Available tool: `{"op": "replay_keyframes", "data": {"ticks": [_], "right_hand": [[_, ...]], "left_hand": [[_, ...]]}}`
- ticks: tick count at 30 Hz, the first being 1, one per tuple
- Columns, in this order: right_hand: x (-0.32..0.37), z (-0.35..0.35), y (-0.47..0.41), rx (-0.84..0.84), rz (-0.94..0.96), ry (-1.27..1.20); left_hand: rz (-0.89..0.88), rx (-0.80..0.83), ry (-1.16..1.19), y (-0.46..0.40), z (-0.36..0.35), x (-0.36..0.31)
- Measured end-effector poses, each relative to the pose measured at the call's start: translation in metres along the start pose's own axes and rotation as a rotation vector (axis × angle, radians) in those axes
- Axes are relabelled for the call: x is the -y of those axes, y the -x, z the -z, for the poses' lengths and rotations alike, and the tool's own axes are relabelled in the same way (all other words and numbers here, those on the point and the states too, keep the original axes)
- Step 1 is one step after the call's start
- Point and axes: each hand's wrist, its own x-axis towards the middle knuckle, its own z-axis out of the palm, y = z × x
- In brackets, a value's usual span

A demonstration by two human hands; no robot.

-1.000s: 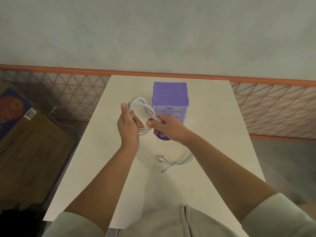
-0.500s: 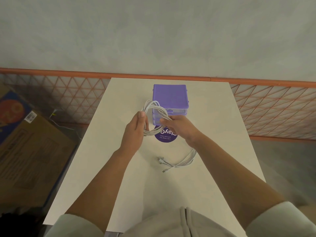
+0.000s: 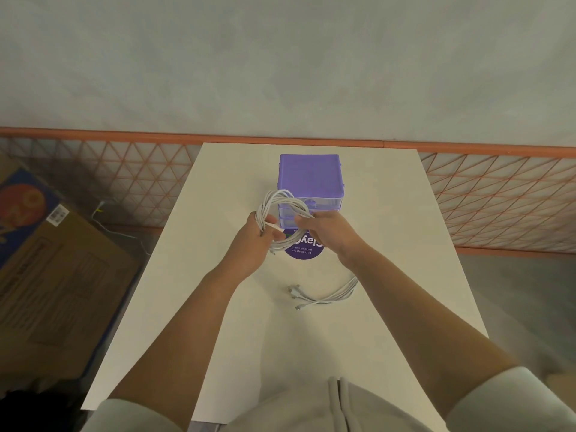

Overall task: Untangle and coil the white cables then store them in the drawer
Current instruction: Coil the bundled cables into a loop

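Seemingly partway through winding, a person holds a loop of thin white cables [image 3: 282, 210] upright above a pale rectangular table [image 3: 218, 307], just in front of a small purple plastic drawer unit [image 3: 310, 177]. The left hand [image 3: 254, 244] wraps its fingers around the loop's left side, probably to keep the turns stacked. The right hand [image 3: 324, 230] pinches the strands on the loop's right side, likely steadying them for another turn. From under the right wrist the uncoiled cable tails [image 3: 324, 296] trail down onto the table, their plug ends lying loose between the forearms. A round purple sticker [image 3: 304, 252] lies on the table under the loop. The drawers look closed, so storing seems yet to come.
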Motion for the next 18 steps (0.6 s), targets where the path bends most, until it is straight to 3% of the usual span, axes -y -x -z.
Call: {"op": "replay_keyframes", "data": {"ticks": [4, 9, 12, 14, 18], "right_hand": [[0.000, -0.002, 0.000, -0.002, -0.002, 0.025], [0.006, 0.007, 0.001, -0.006, 0.009, 0.063], [0.009, 0.008, 0.002, 0.060, 0.032, 0.225], [0.012, 0.003, 0.005, 0.086, 0.046, 0.276], [0.015, -0.017, 0.014, -0.051, 0.077, 0.328]], "left_hand": [[0.004, -0.091, -0.030, 0.000, -0.001, 0.000], [0.042, 0.233, 0.314, 0.007, 0.013, -0.005], [0.110, 0.280, 0.598, 0.006, 0.022, -0.014], [0.114, 0.165, 0.693, -0.001, 0.020, -0.018], [0.093, -0.310, 0.543, -0.008, 0.001, -0.019]]}}
